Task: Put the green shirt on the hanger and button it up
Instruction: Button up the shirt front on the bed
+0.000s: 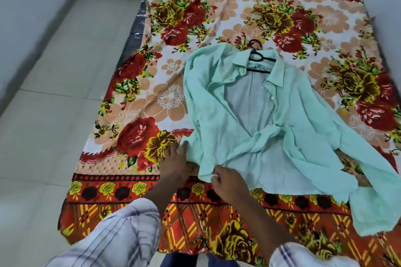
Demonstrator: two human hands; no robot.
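Lengthwise, the green shirt (293,136) lay flat on the floral bedsheet (152,97), collar (240,60) at the far end and hem toward the person, its long axis running away from the camera. The black hanger (259,58) sat inside the neck, hook pointing away past the collar. The front stood unbuttoned, panels spread at the chest and bunched together near the waist; one white button (272,98) showed on the placket. One sleeve trailed to the near right. The left hand (175,163) rested with fingers straight at the shirt's near-left edge, gripping nothing. The right hand (227,183) curled its fingers round the hem, holding the fabric. Pale floor tiles (54,93) lay alongside.
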